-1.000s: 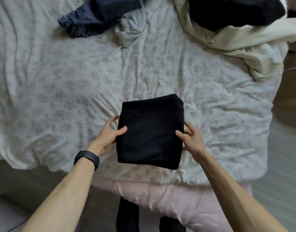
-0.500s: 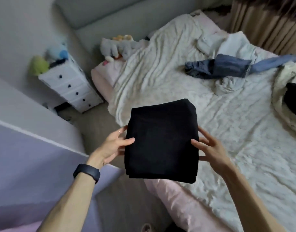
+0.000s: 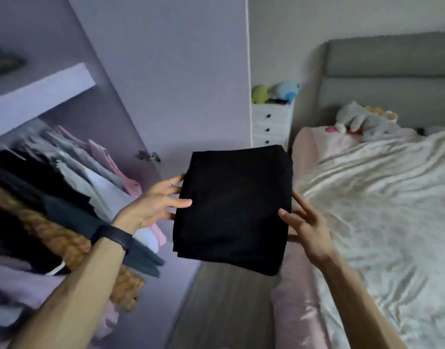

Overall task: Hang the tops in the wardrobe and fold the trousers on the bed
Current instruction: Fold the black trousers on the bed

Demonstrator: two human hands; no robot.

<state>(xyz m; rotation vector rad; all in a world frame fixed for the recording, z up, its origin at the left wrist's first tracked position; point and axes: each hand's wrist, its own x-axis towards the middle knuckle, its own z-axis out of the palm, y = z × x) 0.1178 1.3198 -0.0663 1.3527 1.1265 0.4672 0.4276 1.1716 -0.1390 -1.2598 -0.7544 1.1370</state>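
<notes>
left hand (image 3: 154, 202) + right hand (image 3: 308, 226): grasping opposite edges of folded black fabric trousers (image 3: 232, 209) | held off the white-sheeted bed (image 3: 382, 197), beside open lilac wardrobe (image 3: 166, 79)

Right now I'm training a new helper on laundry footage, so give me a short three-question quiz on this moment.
1. True or false: the folded black trousers lie on the bed.
2. What holds the trousers? A) left hand only B) both hands, right hand included C) neither
3. Which side of the view shows the hanging clothes?

Key: 1 false, they are held in the air; 2 B; 3 the left.
</notes>
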